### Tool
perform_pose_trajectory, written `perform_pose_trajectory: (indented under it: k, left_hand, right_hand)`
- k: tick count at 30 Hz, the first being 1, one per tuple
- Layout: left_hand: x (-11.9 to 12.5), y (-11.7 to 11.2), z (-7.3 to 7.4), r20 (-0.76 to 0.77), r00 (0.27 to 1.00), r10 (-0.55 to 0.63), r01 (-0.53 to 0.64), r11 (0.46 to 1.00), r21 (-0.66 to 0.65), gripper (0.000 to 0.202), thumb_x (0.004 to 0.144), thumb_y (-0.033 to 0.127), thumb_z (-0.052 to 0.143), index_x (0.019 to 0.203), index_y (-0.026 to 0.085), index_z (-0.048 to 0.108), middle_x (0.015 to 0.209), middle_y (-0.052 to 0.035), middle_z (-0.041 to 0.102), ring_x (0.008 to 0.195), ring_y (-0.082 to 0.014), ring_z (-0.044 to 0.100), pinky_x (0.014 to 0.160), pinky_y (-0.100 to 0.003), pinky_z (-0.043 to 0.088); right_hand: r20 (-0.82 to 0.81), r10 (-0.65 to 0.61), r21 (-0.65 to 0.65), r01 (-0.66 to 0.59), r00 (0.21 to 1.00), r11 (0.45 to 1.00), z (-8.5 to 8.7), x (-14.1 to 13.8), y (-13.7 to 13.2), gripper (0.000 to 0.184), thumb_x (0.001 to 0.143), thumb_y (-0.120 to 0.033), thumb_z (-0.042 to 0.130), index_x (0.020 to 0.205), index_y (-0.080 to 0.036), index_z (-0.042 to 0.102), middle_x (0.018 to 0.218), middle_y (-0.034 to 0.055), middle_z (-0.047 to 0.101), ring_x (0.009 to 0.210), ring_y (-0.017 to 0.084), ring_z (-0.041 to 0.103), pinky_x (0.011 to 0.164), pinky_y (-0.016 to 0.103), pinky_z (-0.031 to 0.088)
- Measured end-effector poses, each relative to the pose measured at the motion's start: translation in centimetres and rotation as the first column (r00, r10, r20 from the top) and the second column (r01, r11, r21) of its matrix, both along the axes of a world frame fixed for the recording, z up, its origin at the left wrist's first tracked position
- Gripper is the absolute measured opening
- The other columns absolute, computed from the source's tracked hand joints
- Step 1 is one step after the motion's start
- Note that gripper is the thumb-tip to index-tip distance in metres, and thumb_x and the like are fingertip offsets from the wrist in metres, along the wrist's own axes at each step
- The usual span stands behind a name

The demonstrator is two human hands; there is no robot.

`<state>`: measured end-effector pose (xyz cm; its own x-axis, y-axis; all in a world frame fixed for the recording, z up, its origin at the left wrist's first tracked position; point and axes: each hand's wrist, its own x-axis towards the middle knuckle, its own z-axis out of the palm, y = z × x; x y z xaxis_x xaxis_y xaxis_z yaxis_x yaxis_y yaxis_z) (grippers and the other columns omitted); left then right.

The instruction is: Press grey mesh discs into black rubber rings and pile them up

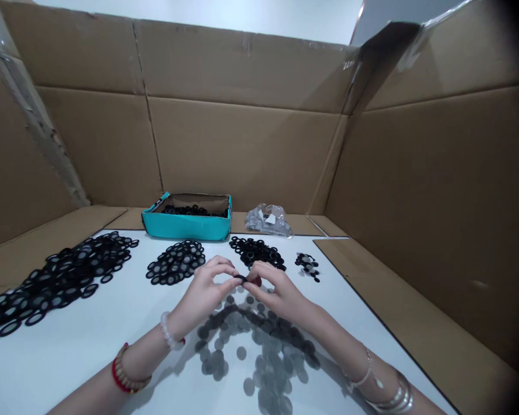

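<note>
Black rubber ring (241,279) sits tight between the fingertips of my left hand (203,291) and right hand (277,291). A small, steady pinch keeps it from slipping. Gray discs (259,357) lie on the white desk (69,369) below. Farther off are black ring piles (255,252) and a teal box (185,227).

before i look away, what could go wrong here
The small black rubber ring pinched between the left hand and right hand could slip into the loose round grey discs below. The white bead bracelet could nudge those discs. The black ring heap sits close to the grey-centred ring heap, so they could mix.
</note>
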<state>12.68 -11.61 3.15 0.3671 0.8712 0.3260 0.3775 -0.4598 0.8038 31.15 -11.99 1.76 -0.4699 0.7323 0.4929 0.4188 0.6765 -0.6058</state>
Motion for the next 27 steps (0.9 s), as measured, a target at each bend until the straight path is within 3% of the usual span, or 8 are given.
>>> perform_pose_trajectory:
  k: [3,5,12,16,19,23,27]
  left_hand:
    - [0.18,-0.10,-0.03,0.100,0.994,-0.039,0.057,0.981,-0.184,0.015,0.081,0.030,0.054,0.079,0.019,0.063,0.090,-0.0045,0.062,0.089,-0.0207,0.057,0.083,-0.031,0.043]
    - [0.23,-0.12,-0.05,0.109,0.993,-0.044,0.066,0.977,-0.202,0.015,0.081,0.031,0.053,0.085,0.020,0.063,0.092,-0.0039,0.063,0.090,-0.0206,0.056,0.085,-0.032,0.042]
    - [-0.13,0.33,-0.54,0.005,0.998,-0.068,0.068,0.998,-0.017,0.008,0.078,0.024,0.056,0.079,0.020,0.063,0.098,-0.0059,0.057,0.097,-0.0216,0.053,0.088,-0.032,0.041]
    - [0.04,0.41,-0.53,-0.094,0.995,0.045,-0.039,0.997,0.063,0.007,0.077,0.022,0.057,0.074,0.021,0.063,0.095,-0.0044,0.057,0.096,-0.0226,0.053,0.090,-0.037,0.037]
    - [0.09,0.50,-0.46,-0.086,0.992,0.093,-0.083,0.990,0.112,0.007,0.077,0.022,0.057,0.074,0.022,0.063,0.093,-0.0034,0.057,0.096,-0.0224,0.053,0.090,-0.037,0.037]
    - [-0.16,0.58,-0.35,0.005,1.000,-0.030,0.031,0.998,-0.052,0.011,0.075,0.029,0.057,0.074,0.019,0.064,0.094,-0.0061,0.059,0.091,-0.0219,0.056,0.080,-0.031,0.043]
    - [-0.24,0.18,0.21,0.021,0.998,-0.053,0.056,0.967,-0.250,0.019,0.076,0.034,0.056,0.070,0.018,0.063,0.086,-0.0049,0.062,0.083,-0.0216,0.057,0.069,-0.028,0.044]
  right_hand:
    - [-0.014,-0.004,-0.015,0.004,1.000,1.000,-0.19,-0.13,0.01,0.012,0.086,-0.023,0.052,0.075,-0.019,0.052,0.074,0.0011,0.051,0.071,0.015,0.048,0.063,0.026,0.037]
    - [-0.007,0.002,-0.016,-0.002,1.000,1.000,-0.24,-0.14,0.01,0.014,0.087,-0.023,0.051,0.073,-0.019,0.053,0.073,0.0013,0.053,0.071,0.016,0.049,0.063,0.026,0.037]
    - [0.065,0.027,0.017,-0.028,0.998,0.999,-0.42,-0.29,-0.04,0.017,0.087,-0.020,0.049,0.069,-0.019,0.050,0.068,-0.0007,0.051,0.067,0.014,0.047,0.066,0.027,0.035]
    - [0.043,-0.012,0.013,0.012,0.999,1.000,-0.33,-0.47,-0.16,0.022,0.087,-0.020,0.047,0.066,-0.019,0.044,0.066,-0.0018,0.046,0.064,0.013,0.044,0.064,0.027,0.033]
    - [0.018,-0.042,0.010,0.042,0.999,0.999,-0.20,-0.47,-0.20,0.023,0.088,-0.022,0.046,0.066,-0.019,0.044,0.065,-0.0020,0.045,0.064,0.013,0.042,0.062,0.026,0.033]
    - [0.025,-0.010,-0.044,0.011,1.000,0.999,-0.29,-0.37,0.05,0.022,0.090,-0.026,0.045,0.070,-0.019,0.050,0.069,-0.0006,0.051,0.066,0.014,0.045,0.064,0.027,0.035]
    - [-0.029,0.017,-0.144,-0.021,0.999,0.989,-0.44,-0.26,0.38,0.024,0.091,-0.030,0.045,0.071,-0.018,0.052,0.070,0.0000,0.052,0.067,0.014,0.048,0.063,0.025,0.037]
